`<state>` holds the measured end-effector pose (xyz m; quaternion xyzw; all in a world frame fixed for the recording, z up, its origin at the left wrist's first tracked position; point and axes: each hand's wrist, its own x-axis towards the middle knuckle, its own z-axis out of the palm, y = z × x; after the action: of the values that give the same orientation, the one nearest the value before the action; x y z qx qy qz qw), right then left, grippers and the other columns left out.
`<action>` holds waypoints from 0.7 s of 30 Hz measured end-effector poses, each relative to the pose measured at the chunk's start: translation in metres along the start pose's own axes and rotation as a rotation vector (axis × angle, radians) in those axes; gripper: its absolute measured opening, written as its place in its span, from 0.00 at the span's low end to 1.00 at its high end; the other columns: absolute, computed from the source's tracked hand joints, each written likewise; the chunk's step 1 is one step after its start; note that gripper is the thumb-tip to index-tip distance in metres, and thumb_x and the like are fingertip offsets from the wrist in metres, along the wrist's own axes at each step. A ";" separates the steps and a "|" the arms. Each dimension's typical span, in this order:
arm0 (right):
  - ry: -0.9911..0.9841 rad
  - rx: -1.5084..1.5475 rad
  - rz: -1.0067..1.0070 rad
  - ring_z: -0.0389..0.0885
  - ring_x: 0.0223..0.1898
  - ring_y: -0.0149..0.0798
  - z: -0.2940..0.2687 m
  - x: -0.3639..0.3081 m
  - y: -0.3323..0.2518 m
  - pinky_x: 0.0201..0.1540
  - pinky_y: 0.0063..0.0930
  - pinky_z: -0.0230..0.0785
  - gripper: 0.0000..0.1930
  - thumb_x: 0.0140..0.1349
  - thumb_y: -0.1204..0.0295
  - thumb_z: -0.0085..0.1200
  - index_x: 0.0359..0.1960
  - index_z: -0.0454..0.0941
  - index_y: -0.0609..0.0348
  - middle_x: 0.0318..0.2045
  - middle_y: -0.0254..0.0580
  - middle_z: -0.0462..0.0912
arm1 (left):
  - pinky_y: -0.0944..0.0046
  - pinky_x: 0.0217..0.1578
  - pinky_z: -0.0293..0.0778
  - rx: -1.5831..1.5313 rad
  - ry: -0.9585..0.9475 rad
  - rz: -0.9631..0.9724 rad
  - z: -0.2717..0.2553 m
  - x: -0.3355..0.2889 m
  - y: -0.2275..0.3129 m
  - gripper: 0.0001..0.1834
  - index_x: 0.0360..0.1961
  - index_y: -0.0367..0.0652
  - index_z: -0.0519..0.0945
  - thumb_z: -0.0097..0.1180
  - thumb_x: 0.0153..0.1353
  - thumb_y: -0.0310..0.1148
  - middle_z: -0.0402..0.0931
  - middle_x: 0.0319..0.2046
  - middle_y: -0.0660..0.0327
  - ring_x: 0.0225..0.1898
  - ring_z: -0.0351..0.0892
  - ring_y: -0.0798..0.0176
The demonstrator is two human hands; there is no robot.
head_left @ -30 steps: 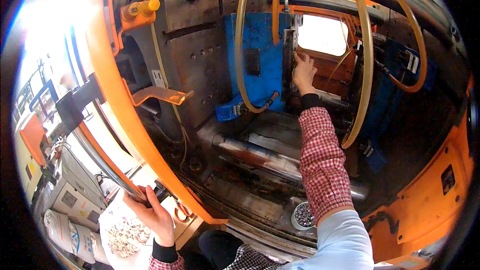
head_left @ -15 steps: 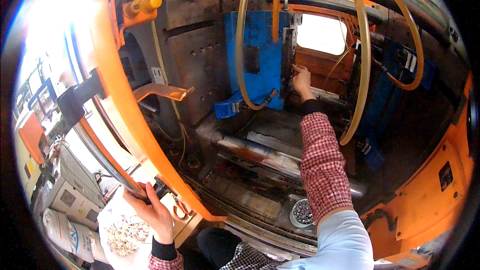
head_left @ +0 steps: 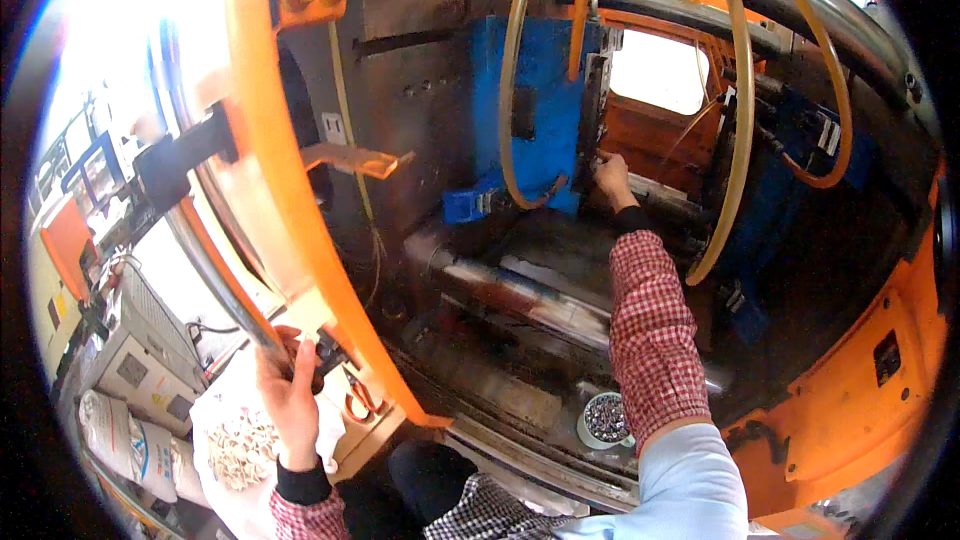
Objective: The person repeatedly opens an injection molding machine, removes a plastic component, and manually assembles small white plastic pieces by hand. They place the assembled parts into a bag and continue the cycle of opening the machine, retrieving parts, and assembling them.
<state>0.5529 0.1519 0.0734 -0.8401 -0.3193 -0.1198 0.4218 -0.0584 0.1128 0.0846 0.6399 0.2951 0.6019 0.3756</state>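
Presently, orange frame [head_left: 275, 100] stands between the hands. Blue mould [head_left: 555, 130] lies just left of the right hand [head_left: 612, 178]. Silver bar [head_left: 225, 290] slopes down to the left hand [head_left: 289, 395], fingers curled round its lower end, thumb up. Right hand: fingers bent, nearly closed, at the mould's edge; contact or hold, cannot tell. Cup [head_left: 586, 434] of metal bits [head_left: 608, 418] sits below the right hand; pale pieces [head_left: 240, 448] lie below-left of the left.
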 end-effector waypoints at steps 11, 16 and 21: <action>-0.579 0.731 -0.711 0.75 0.23 0.42 -0.166 -0.343 -0.178 0.29 0.31 0.68 0.07 0.56 0.71 0.49 0.28 0.78 0.62 0.22 0.43 0.76 | 0.76 0.23 0.60 -0.077 -0.084 -0.126 0.004 -0.019 0.022 0.08 0.35 0.41 0.71 0.52 0.62 0.33 0.69 0.23 0.68 0.22 0.65 0.78; -1.233 0.620 -1.056 0.77 0.30 0.50 -0.095 -0.537 -0.182 0.34 0.41 0.69 0.11 0.52 0.67 0.56 0.26 0.71 0.61 0.25 0.46 0.75 | 0.73 0.35 0.67 -0.122 -0.380 -0.111 0.010 -0.064 0.051 0.07 0.42 0.38 0.68 0.49 0.63 0.25 0.69 0.32 0.66 0.33 0.70 0.73; -1.137 0.466 -0.818 0.78 0.30 0.51 -0.021 -0.604 -0.132 0.32 0.42 0.69 0.12 0.54 0.65 0.56 0.25 0.72 0.62 0.24 0.50 0.76 | 0.68 0.41 0.69 -0.166 -0.829 -0.021 0.021 -0.108 0.077 0.14 0.47 0.36 0.65 0.50 0.61 0.23 0.72 0.35 0.62 0.39 0.73 0.68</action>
<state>0.0067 -0.0698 -0.1144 -0.4749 -0.7935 0.2575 0.2804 -0.0542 -0.0212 0.0899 0.7925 0.0763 0.3112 0.5189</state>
